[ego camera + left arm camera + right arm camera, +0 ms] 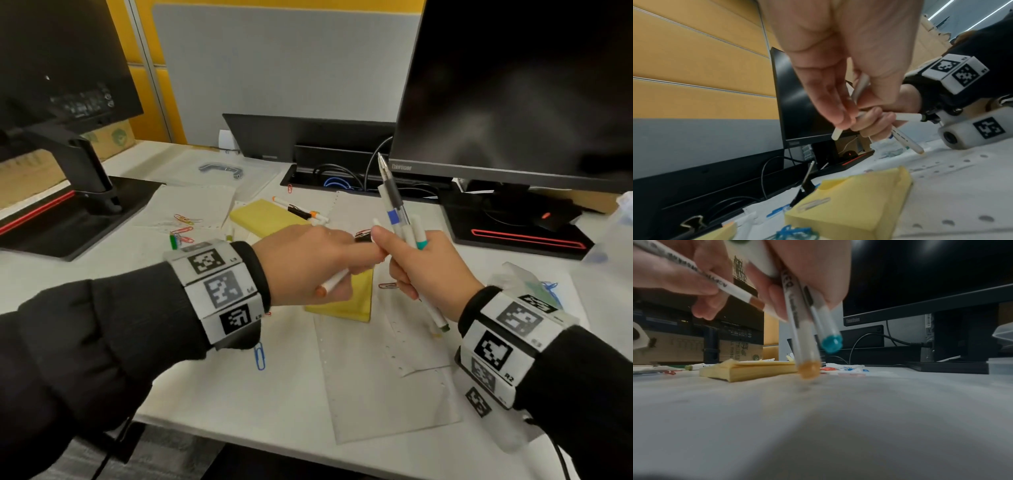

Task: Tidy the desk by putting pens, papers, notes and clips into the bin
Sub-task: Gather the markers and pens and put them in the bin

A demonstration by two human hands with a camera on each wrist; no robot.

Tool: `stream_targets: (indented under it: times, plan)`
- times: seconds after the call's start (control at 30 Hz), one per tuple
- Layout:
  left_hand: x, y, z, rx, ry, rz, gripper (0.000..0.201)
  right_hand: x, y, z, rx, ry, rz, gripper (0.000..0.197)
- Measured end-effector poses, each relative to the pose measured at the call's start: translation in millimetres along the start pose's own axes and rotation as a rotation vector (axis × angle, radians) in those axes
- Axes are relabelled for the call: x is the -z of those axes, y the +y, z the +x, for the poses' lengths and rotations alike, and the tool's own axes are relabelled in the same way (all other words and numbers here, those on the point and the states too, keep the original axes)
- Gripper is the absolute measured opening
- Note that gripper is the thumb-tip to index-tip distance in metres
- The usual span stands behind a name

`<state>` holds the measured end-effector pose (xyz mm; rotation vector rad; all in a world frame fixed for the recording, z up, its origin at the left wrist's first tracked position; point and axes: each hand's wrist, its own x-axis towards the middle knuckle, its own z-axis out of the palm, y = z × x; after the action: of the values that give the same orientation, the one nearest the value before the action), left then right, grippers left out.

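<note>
My left hand grips a white marker with an orange cap, whose cap end sticks out below the fist. The far end of that marker reaches my right hand, which grips a bundle of pens pointing up and away. From the right wrist, the bundle shows a teal cap and an amber cap, and the left hand's marker comes in from the left. Both hands meet above a yellow note pad, also seen as the pad. Perforated papers lie under them.
A second yellow pad carries another marker. Red clips, a green marker and a blue clip lie at left. A clear lid with a grey handle sits behind; a clear container stands far right. Monitors flank both sides.
</note>
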<state>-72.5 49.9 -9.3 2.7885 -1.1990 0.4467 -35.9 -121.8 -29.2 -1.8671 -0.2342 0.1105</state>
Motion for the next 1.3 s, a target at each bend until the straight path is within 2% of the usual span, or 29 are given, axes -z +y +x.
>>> stream_targets:
  times: [0.1,0.23,0.33,0.47,0.53,0.6,0.67,0.7,0.77,0.83,0.87,0.93,1.03,1.1,1.2,1.3]
  plan:
    - [-18.5,0.6,5.2,-0.129,0.123,0.010,0.021,-0.3,-2.4,-1.2,0.013,0.007,0.056,0.036]
    - [-23.3,1.1,15.3,-0.207,0.190,-0.005,0.053,1.0,-1.2,-0.4,0.036,0.053,0.038,0.026]
    - [-20.5,2.0,17.7,-0.217,0.218,0.013,0.056,3.6,1.2,2.9,0.051,0.113,0.019,0.030]
    - [-25.0,8.6,19.7,-0.163,0.229,0.082,0.044,4.2,3.9,4.0,-0.056,0.115,0.091,0.037]
    - [-30.6,11.4,20.9,-0.155,0.193,0.083,0.042,4.5,5.0,4.5,-0.071,0.119,0.072,0.037]
    - [-27.8,15.0,22.0,-0.058,0.024,0.006,0.057,6.2,5.7,6.2,-0.052,0.156,0.019,0.032]
    - [-23.6,14.6,21.5,0.134,-0.146,-0.081,0.064,7.9,7.4,8.4,-0.043,0.197,-0.046,0.027]
    - [-20.5,12.8,21.7,0.237,-0.188,-0.129,0.062,8.4,8.1,9.2,-0.053,0.208,-0.060,0.025]
    - [-16.6,3.2,23.5,0.421,-0.138,-0.198,0.050,9.3,8.5,10.5,-0.091,0.226,-0.044,0.018]
    - [-16.0,-14.1,28.1,0.625,-0.099,-0.165,0.039,10.3,9.2,12.3,-0.127,0.243,-0.025,0.017]
    - [-16.5,-21.8,31.0,0.722,-0.155,-0.109,0.036,10.3,9.5,13.2,-0.140,0.255,-0.013,0.018]
    - [-14.9,-32.0,35.1,0.848,-0.360,0.017,0.029,10.6,10.4,14.6,-0.158,0.288,-0.004,0.020]
    - [-18.5,-37.9,38.2,0.834,-0.605,0.129,0.016,9.2,6.0,13.5,-0.175,0.266,0.059,0.011]
    - [-23.9,-41.7,37.6,0.818,-0.670,0.155,0.028,7.7,2.5,11.7,-0.160,0.233,0.108,0.009]
    - [-27.1,-44.9,35.6,0.866,-0.672,0.034,0.042,7.4,4.1,13.0,-0.132,0.242,0.000,0.025]
    - [-19.5,-37.8,37.1,0.878,-0.555,-0.208,0.037,8.7,4.0,12.3,-0.132,0.255,0.021,0.021]
